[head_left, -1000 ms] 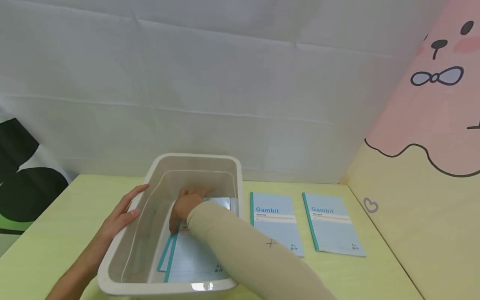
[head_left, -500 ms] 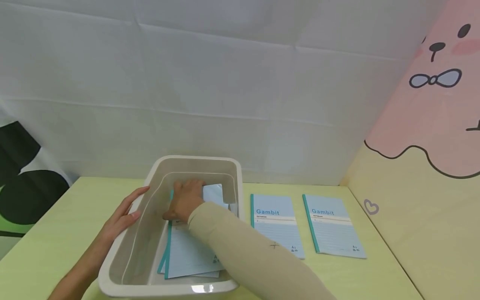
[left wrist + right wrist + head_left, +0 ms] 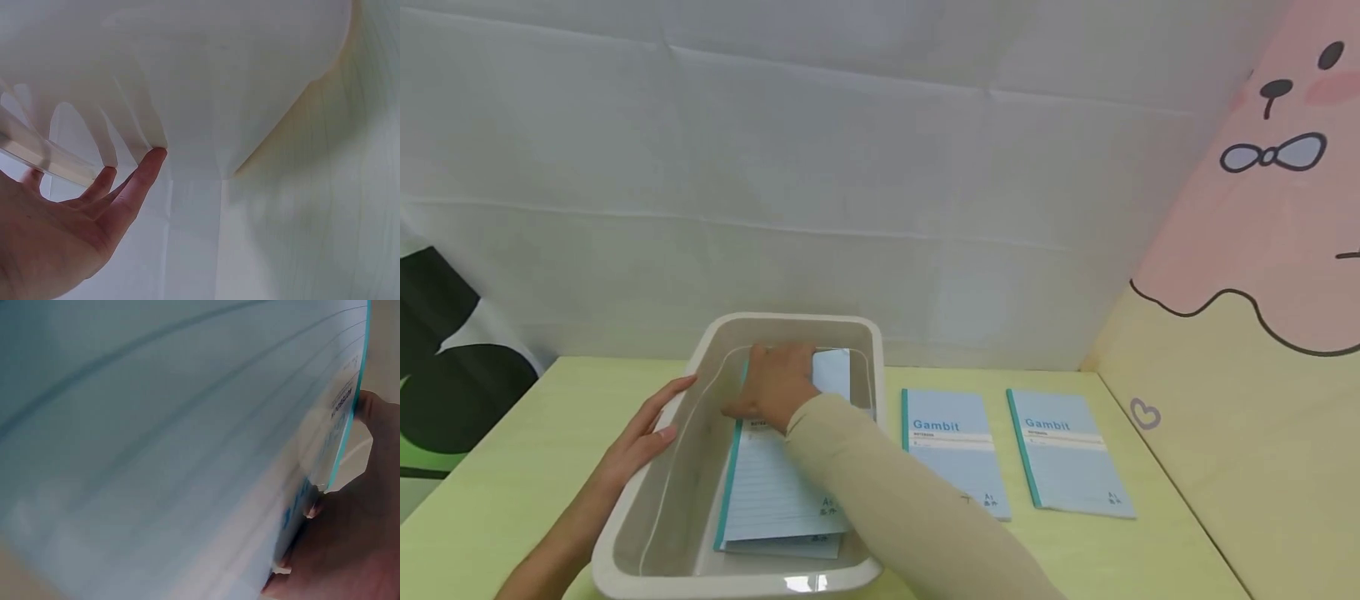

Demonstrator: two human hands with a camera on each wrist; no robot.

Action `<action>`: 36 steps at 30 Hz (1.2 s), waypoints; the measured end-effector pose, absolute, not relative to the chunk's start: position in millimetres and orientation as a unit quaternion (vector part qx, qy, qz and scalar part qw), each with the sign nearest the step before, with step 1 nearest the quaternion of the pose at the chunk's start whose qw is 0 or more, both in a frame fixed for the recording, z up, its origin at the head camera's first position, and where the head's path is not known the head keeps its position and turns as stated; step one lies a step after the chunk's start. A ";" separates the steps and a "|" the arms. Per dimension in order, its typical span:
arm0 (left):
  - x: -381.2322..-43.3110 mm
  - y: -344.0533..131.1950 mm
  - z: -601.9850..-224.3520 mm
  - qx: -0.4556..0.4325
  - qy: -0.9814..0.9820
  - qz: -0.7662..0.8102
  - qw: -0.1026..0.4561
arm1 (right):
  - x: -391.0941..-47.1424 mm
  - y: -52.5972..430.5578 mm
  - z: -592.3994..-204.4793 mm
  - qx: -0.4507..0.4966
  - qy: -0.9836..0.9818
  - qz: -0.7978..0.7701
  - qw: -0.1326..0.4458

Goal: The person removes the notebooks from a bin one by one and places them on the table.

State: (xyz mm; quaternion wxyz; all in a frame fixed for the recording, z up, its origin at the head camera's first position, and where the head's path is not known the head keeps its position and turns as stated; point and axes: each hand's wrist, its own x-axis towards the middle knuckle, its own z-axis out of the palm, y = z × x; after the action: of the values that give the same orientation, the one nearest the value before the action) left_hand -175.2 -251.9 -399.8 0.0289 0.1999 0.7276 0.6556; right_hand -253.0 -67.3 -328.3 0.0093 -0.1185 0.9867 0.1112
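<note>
A light blue notebook with a teal spine lies over another notebook inside the pale bin. My right hand reaches into the bin and holds the upper notebook near its top, thumb toward the spine and fingers over the cover. Close up in the right wrist view, the ruled cover bends away toward the right hand. At the bin's left rim, my left hand rests with fairly straight fingers. The left wrist view shows those fingertips touching the bin's outer wall.
Two more Gambit notebooks, one nearer and one farther right, lie on the light green table beside the bin. A white sheet hangs behind, and a pink and cream panel stands on the right.
My right hand has moved toward the bin's far end, drawing the upper notebook with it; its near edge now sits farther back over the lower one. The left hand has stayed at the rim.
</note>
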 end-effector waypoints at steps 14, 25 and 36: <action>-181.4 -251.8 -394.1 0.205 0.722 0.661 0.018 | -264.4 -56.7 -303.0 -0.065 0.996 0.065 -0.005; -159.1 -248.9 -389.2 0.155 0.757 0.632 0.060 | -259.1 -41.3 -289.1 -0.076 0.997 -0.028 -0.014; -157.1 -243.7 -381.8 0.111 0.768 0.626 0.075 | -259.5 -19.5 -254.3 -0.090 0.992 -0.084 -0.024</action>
State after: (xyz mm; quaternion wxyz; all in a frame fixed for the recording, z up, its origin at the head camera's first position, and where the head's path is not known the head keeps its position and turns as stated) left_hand -157.1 -243.7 -381.8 0.0747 0.1112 0.7683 0.6259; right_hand -259.5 -19.5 -254.3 -0.0245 -0.0901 0.9921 -0.0843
